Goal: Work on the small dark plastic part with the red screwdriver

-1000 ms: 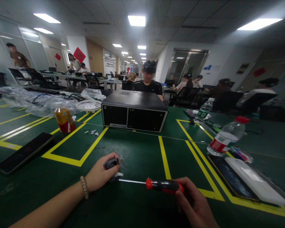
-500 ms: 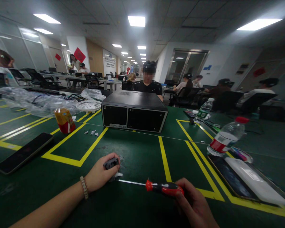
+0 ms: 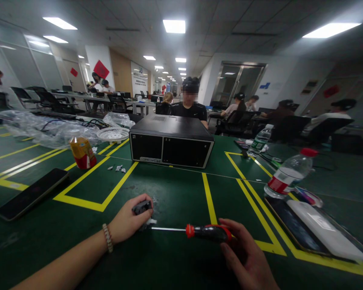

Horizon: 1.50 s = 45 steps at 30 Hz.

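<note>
My left hand (image 3: 136, 215) is closed around a small dark grey plastic part (image 3: 142, 207) just above the green table; a small white piece shows beneath it. A screwdriver (image 3: 210, 233) with a red and black handle lies level, its metal shaft pointing left to the dark part. The tip is hidden at my left hand. My right hand (image 3: 245, 253) holds the handle's right end loosely, fingers along the far side and the thumb a little apart below it.
A black computer case (image 3: 172, 141) stands ahead, a person seated behind it. To the left are a drink bottle (image 3: 82, 151), a phone (image 3: 32, 194) and a white basket (image 3: 113, 134). On the right are a water bottle (image 3: 290, 173) and a white device (image 3: 323, 229). White scraps (image 3: 119, 168) lie midway.
My right hand's fingers have loosened and shifted on the screwdriver handle, which has turned about its axis. My left hand stays put with the dark part.
</note>
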Each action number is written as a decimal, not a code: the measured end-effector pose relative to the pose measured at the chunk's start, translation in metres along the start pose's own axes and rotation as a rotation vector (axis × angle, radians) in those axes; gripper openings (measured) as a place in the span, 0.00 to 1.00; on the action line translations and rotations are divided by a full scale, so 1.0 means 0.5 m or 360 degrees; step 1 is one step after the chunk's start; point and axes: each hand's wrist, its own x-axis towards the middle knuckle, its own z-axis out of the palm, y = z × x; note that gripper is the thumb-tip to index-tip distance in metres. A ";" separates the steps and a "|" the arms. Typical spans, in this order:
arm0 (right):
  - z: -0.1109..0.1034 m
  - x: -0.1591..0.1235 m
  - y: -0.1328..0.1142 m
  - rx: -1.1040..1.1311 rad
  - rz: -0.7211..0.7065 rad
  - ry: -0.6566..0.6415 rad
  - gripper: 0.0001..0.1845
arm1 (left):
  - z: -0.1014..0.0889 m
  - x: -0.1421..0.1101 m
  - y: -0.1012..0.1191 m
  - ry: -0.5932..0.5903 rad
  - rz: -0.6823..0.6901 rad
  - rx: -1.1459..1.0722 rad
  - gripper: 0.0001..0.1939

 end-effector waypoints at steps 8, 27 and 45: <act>0.004 -0.002 -0.017 0.0192 0.0096 -0.0008 0.29 | -0.002 -0.001 0.003 0.0003 0.0001 -0.0006 0.08; -0.003 0.000 -0.023 0.0219 0.0130 -0.0086 0.24 | -0.005 0.001 -0.008 -0.0018 -0.0004 0.0007 0.08; 0.000 0.012 -0.020 -0.0052 0.0040 0.0078 0.24 | -0.004 -0.003 -0.001 -0.0034 -0.0034 -0.0054 0.08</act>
